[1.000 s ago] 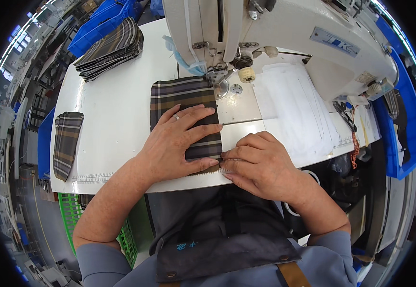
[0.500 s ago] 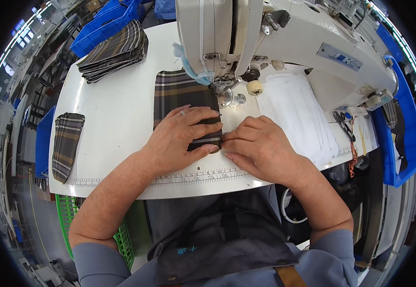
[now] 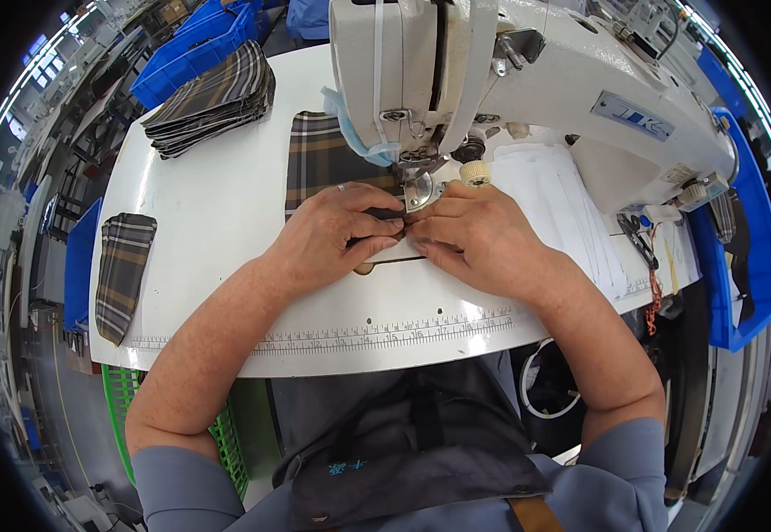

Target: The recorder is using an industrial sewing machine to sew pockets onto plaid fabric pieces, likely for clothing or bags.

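A dark plaid fabric piece (image 3: 316,160) lies flat on the sewing machine's white table, its right edge running beneath the presser foot (image 3: 417,190). My left hand (image 3: 332,232) rests over the near end of the cloth, thumb and fingers pinched together on it. From the right, my right hand (image 3: 478,238) meets it, fingertips closed on the fabric's near right corner just below the foot. Both hands nearly touch and cover most of that corner. The sewing machine (image 3: 403,75) stands over the far part of the piece.
A stack of plaid pieces (image 3: 213,97) sits at the back left, and a single plaid piece (image 3: 124,275) lies at the left edge. White paper sheets (image 3: 554,213) are on the right, near thread snips (image 3: 639,238). A printed ruler (image 3: 359,342) follows the table's front edge. Blue bins (image 3: 192,58) stand around.
Both hands have slid away from me toward the presser foot, carrying the fabric's near end with them. More of the table in front of them now shows.
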Demonstrator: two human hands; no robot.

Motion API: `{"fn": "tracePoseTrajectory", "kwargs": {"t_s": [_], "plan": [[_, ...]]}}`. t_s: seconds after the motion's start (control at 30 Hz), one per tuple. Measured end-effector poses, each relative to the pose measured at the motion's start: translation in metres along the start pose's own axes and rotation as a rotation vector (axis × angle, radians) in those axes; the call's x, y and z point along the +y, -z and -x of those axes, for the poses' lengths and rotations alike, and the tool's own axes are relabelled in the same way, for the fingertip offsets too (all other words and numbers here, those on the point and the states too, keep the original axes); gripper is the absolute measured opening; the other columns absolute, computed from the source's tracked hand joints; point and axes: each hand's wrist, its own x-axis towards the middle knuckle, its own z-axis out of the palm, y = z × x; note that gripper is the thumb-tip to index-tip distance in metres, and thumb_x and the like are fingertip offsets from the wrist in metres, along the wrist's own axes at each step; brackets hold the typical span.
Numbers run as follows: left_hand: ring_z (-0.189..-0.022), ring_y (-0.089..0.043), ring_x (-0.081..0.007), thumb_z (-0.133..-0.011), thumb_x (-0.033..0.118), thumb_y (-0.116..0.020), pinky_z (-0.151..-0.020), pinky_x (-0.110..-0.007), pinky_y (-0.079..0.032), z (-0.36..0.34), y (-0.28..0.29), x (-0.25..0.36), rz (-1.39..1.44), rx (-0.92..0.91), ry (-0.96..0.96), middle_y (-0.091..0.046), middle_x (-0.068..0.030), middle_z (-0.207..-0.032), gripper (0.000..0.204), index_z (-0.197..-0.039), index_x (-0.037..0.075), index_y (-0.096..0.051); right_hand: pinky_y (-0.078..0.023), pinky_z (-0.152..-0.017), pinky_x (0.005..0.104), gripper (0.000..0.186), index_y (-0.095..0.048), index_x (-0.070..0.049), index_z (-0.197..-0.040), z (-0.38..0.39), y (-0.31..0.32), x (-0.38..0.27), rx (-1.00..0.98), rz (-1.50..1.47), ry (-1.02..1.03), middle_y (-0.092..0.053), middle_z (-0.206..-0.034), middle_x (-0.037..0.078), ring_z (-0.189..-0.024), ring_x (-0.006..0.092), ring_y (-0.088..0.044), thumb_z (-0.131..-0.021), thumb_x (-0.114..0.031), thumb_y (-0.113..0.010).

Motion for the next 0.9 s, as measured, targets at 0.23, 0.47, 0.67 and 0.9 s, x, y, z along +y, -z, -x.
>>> {"fn": "tracePoseTrajectory", "kwargs": {"t_s": [0.23,0.47,0.67,0.9], "plan": [[-0.107,-0.069,-0.0264,-0.084,0.010,-0.079,-0.090,-0.037,-0.057,-0.011,0.001,-0.013,-0.021,0.027,0.004,-0.073,-0.0080,-0.115,0.019,-0.102,0.005,-0.080,-0.056,-0.073,0.0371,0.018,-0.075,-0.011,-0.103,-0.005,-0.005,0.008,-0.034,0.080,-0.077,-0.073,-0.106,0.001,-0.092,0.0237,-0.069,-0.086,-0.016,-0.074],[-0.097,-0.072,-0.0271,-0.085,0.012,-0.080,-0.086,-0.037,-0.058,-0.019,0.001,-0.024,-0.030,0.051,0.079,-0.076,-0.0102,-0.107,0.018,-0.101,0.005,-0.080,-0.055,-0.080,0.0413,0.024,-0.074,-0.006,-0.105,-0.010,-0.012,0.001,0.035,0.170,-0.128,-0.069,-0.102,0.007,-0.095,0.0284,-0.066,-0.085,-0.018,-0.072],[-0.090,-0.074,-0.0292,-0.084,0.014,-0.080,-0.087,-0.037,-0.058,-0.023,0.002,-0.026,-0.118,0.064,0.069,-0.077,-0.0132,-0.100,0.021,-0.102,0.003,-0.079,-0.054,-0.068,0.0375,0.032,-0.071,-0.008,-0.120,-0.007,-0.017,0.004,0.042,0.212,-0.108,-0.061,-0.108,0.005,-0.082,0.0229,-0.067,-0.090,-0.021,-0.070],[-0.099,-0.070,-0.0302,-0.084,0.018,-0.080,-0.088,-0.039,-0.056,-0.021,0.000,-0.010,-0.237,0.045,0.080,-0.074,-0.0122,-0.106,0.025,-0.104,0.004,-0.079,-0.054,-0.079,0.0420,0.027,-0.073,-0.008,-0.111,-0.005,-0.017,0.003,0.051,0.188,-0.152,-0.068,-0.100,0.007,-0.096,0.0278,-0.065,-0.086,-0.019,-0.071]]}}
